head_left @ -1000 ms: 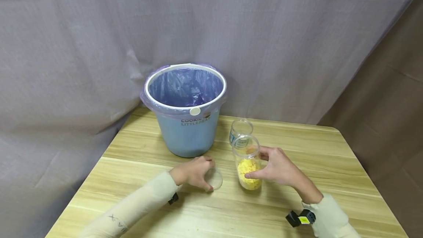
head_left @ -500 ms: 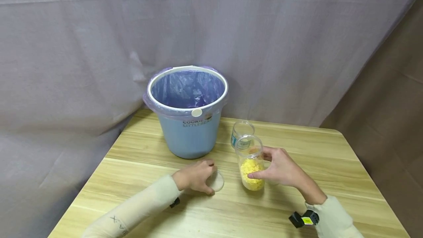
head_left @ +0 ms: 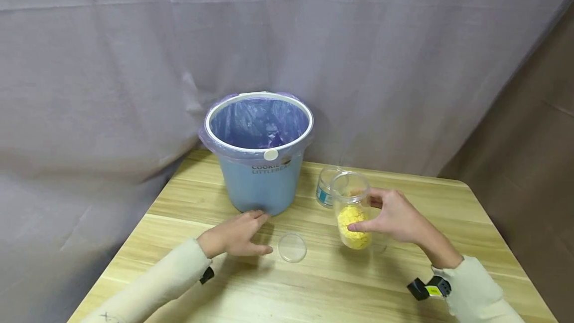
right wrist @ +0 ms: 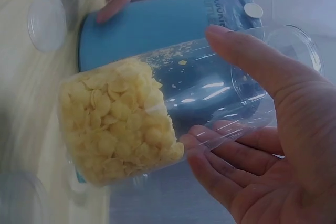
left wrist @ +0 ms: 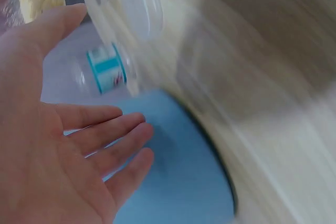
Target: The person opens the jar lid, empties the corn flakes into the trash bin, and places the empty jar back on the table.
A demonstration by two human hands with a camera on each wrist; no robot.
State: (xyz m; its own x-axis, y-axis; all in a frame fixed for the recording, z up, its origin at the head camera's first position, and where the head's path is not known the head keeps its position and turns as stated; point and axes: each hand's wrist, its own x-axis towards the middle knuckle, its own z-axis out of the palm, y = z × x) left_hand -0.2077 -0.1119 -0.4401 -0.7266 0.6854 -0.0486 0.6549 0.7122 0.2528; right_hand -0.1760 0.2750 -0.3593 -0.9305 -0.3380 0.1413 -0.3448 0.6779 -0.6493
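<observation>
My right hand point(head_left: 396, 216) grips a clear plastic jar point(right wrist: 210, 85) from the side, thumb in front and fingers behind. Yellow flakes point(right wrist: 118, 121) fill roughly its lower half, and its top has no lid on. The jar looks slightly raised above the table. My left hand point(head_left: 237, 236) holds nothing; its fingers are extended near the foot of the blue bucket point(head_left: 260, 183), and whether they touch it I cannot tell. Flat on the table, just right of the left thumb, lies a clear round lid point(head_left: 292, 247).
A shorter clear jar point(head_left: 324, 196) with a blue-and-white label stands behind the held jar. The bucket has a white rim point(head_left: 271, 155) and a purple plastic liner point(head_left: 257, 118). Another faint clear round piece point(head_left: 378, 244) lies near the right hand. Grey curtains point(head_left: 358, 64) hang behind the table.
My left hand has let go of the round lid and moved left, leaving it on the table. The right hand has shifted the jar of flakes slightly right and up.
</observation>
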